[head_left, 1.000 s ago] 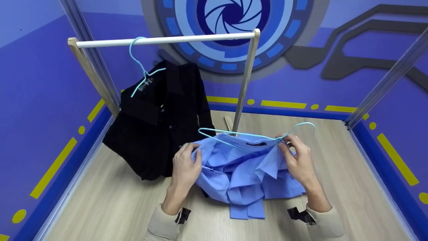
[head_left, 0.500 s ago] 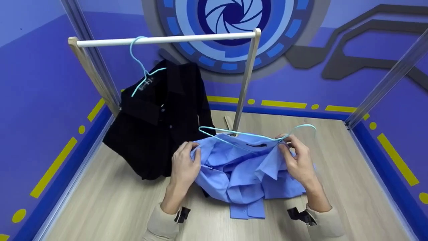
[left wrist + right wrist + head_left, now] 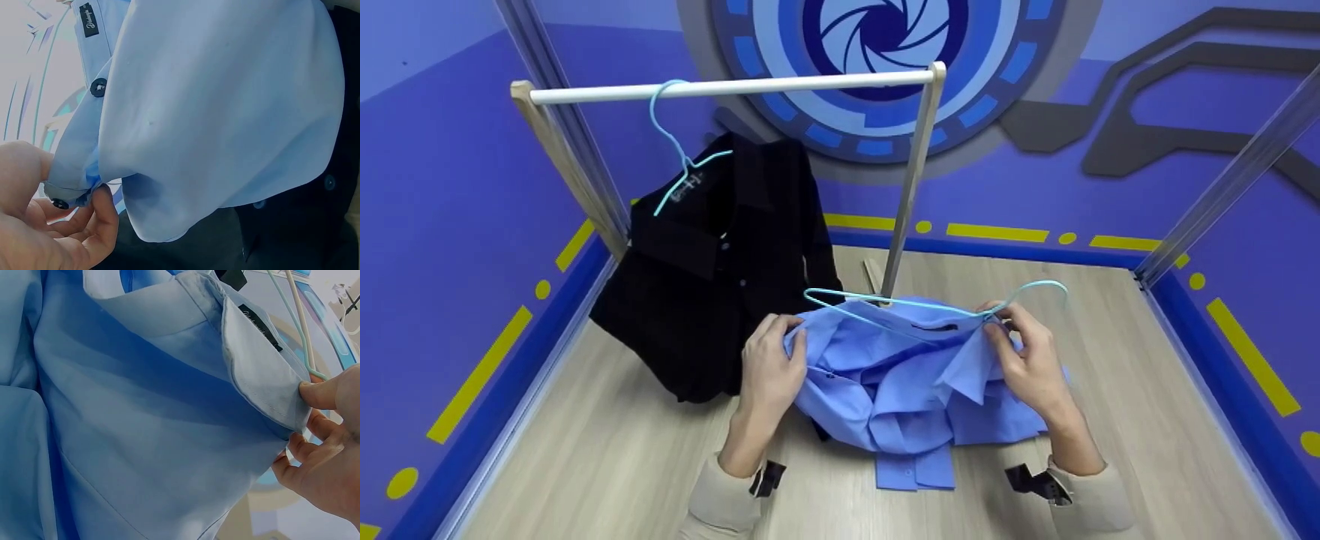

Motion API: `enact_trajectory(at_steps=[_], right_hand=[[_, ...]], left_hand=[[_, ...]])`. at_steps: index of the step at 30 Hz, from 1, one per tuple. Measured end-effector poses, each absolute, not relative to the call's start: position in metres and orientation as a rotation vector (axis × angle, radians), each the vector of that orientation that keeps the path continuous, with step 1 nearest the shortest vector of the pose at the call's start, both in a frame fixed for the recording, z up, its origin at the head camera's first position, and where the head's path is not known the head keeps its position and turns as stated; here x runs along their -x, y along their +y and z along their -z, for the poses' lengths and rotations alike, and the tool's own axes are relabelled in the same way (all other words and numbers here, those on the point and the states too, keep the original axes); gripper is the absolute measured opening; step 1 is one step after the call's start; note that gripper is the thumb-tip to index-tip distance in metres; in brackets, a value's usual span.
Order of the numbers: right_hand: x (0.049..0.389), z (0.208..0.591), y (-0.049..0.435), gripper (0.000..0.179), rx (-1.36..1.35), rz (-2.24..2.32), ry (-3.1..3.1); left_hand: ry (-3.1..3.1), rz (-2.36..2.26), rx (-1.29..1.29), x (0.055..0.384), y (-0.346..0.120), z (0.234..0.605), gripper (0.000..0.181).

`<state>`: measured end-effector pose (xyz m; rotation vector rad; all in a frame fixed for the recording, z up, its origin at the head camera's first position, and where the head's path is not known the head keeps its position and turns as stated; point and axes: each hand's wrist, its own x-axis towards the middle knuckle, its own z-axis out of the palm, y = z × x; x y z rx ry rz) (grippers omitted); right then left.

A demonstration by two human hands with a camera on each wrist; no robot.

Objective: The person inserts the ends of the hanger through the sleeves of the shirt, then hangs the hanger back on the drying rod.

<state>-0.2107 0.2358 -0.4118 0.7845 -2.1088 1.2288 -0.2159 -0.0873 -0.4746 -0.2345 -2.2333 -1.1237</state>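
Observation:
A light blue button-up shirt (image 3: 847, 405) lies bunched between both hands, with a cuff hanging toward the front. My left hand (image 3: 771, 367) pinches its edge at the left, near the dark buttons (image 3: 98, 87) seen in the left wrist view. At the opposite side, my right hand (image 3: 1033, 367) pinches the collar (image 3: 264, 377) together with the neck of a light blue wire hanger (image 3: 937, 306). One end of this hanger sticks out above the cloth at the left, its hook points right, and its lower wire is partly inside the shirt.
A black shirt (image 3: 765, 247) hangs from another blue hanger (image 3: 688, 166) on the white rail (image 3: 810, 83) of a wooden rack, just behind my left hand. Printed blue panels wall in the wood-patterned surface (image 3: 1147, 420).
My left hand has shifted slightly left and up with the shirt's edge. The hanger has tilted a little and its hook sits slightly lower. The right hand keeps its hold.

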Motion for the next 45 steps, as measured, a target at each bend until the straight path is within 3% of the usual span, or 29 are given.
enact_trajectory(at_steps=[11,18,28,45], right_hand=[[0.230,0.437,0.252,0.034,-0.809,-1.220,-2.119],[0.219,0.422,0.242,0.028,-0.827,-1.180,-2.109],[0.232,0.442,0.254,0.028,-0.803,-1.219,-2.158],[0.210,0.413,0.238,0.026,-0.818,-1.223,-2.153]], left_hand=[[-2.210,1.103,0.223,0.218,-0.091,0.472,0.007],[-2.210,1.093,0.211,0.219,-0.093,0.471,0.008],[-2.189,1.100,0.231,0.219,-0.095,0.469,0.008],[-2.157,1.132,0.212,0.220,-0.096,0.463,0.009]])
